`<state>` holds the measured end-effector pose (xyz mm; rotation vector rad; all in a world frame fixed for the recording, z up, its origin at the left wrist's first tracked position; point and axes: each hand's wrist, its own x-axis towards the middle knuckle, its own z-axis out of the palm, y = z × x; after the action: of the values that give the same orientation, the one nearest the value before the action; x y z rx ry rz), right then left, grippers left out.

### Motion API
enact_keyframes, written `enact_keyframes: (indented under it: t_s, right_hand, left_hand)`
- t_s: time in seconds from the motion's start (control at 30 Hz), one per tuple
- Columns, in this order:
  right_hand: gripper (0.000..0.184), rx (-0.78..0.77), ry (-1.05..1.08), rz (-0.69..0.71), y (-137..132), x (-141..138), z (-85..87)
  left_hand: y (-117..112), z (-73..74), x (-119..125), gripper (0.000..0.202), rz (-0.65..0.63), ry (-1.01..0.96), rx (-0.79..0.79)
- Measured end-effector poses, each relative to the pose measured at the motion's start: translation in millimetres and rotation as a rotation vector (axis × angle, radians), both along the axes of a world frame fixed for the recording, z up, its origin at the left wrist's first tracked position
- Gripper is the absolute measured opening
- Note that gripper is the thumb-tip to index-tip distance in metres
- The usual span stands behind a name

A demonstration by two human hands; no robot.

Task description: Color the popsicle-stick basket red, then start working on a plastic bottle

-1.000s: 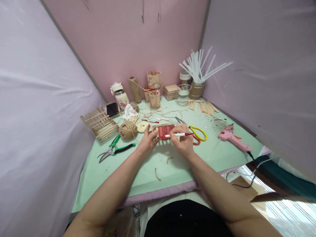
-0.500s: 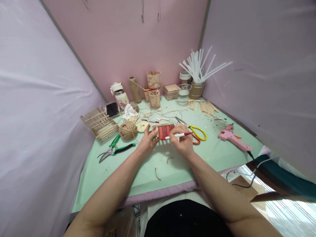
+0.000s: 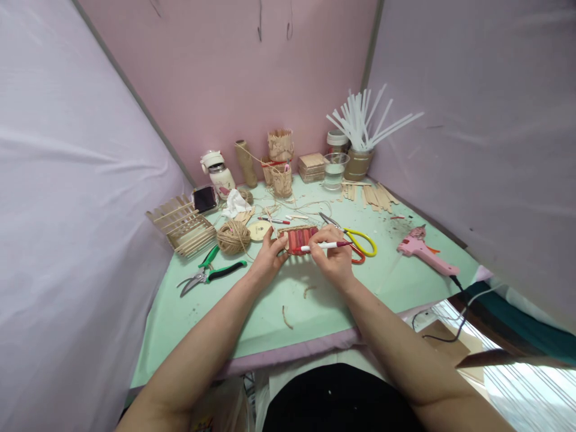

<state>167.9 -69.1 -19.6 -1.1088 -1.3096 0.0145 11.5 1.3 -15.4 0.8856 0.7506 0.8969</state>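
My left hand is closed on the left end of a small craft-stick panel, coloured in red and purple stripes with twine along its top edge. In my right hand is a white marker with a dark red end, gripped like a pen. Its left end rests on or just over the panel's lower right part; contact is too small to tell. Behind my right hand lie scissors with yellow and red handles. A twine ball and green-handled pruning shears lie left of my left hand.
A pink glue gun with a cord lies at the right. Toward the back stand a cup of water, a pot of white sticks, twine-wrapped cups and a bottle. A stick rack leans at the left.
The marker has shifted very slightly over the striped panel. Both hands keep their grip, and everything else stays in place.
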Motion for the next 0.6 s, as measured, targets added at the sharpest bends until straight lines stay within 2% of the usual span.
enact_keyframes:
  t_s: [0.33, 0.6]
  right_hand:
    - [0.018, -0.016, -0.022, -0.009, 0.7, 1.2, -1.5]
    - [0.019, 0.006, 0.04, -0.03, 1.2, -0.6, -0.7]
  left_hand:
    - [0.9, -1.6, 0.0, 0.102, -0.001, 0.004, -0.002]
    - [0.5, 0.0, -0.9, 0.091, -0.018, -0.005, 0.011]
